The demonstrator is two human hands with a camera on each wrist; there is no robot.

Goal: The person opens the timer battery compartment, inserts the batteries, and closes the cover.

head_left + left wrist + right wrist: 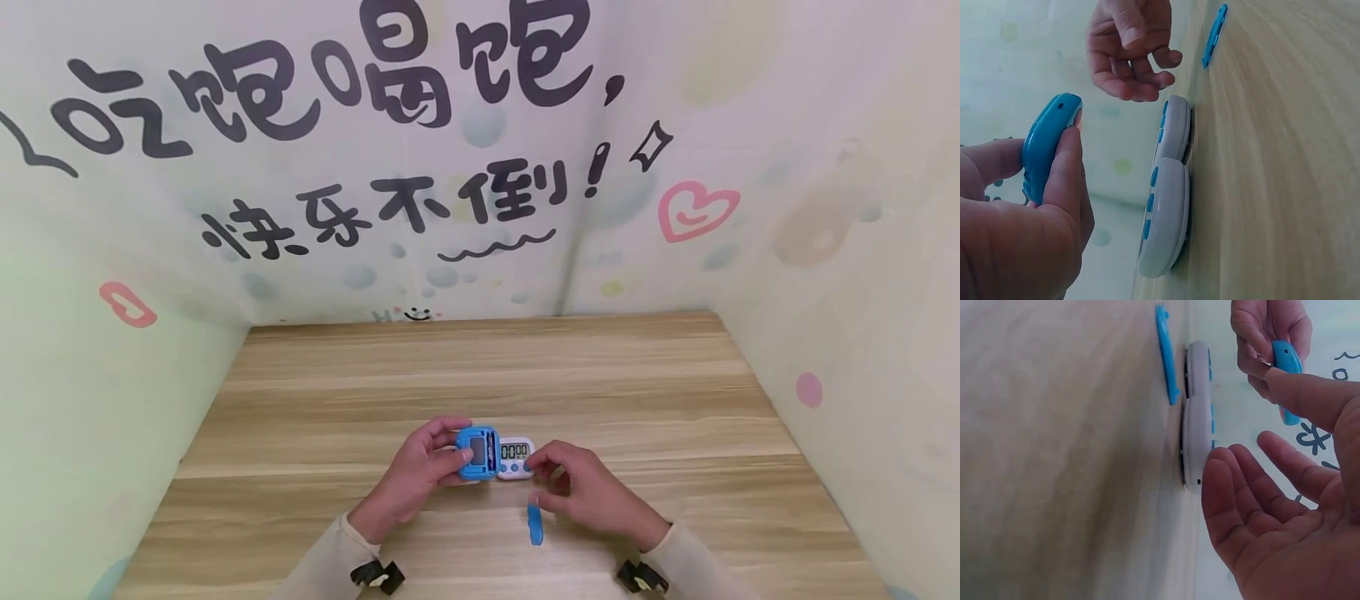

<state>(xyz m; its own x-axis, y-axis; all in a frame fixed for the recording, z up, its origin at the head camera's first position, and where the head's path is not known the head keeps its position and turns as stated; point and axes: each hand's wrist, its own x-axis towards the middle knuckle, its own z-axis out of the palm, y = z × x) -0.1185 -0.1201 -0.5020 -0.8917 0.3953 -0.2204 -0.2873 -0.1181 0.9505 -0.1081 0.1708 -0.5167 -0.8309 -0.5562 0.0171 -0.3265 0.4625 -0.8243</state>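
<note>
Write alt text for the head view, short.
A person's left hand grips a blue timer just above a wooden table, while the right hand hovers empty, fingers loosely curled, beside a white timer lying on the table. A small blue cover piece lies near the right hand.

The wall [315, 250] reads "吃饱喝饱, 快乐不倒!"; the white timer [516, 458] shows "0000".

Table [480, 375] stands in a corner, walls at its rear and both sides. Two timers lie flat on it, touching, near the front edge at centre: one [1172, 128], the other [1165, 215]. A third timer [477, 452] is off the surface in the left hand [420, 479], left of and above them. Cover [535, 523] lies nearer the front edge, beneath the right hand [592, 492].
</note>
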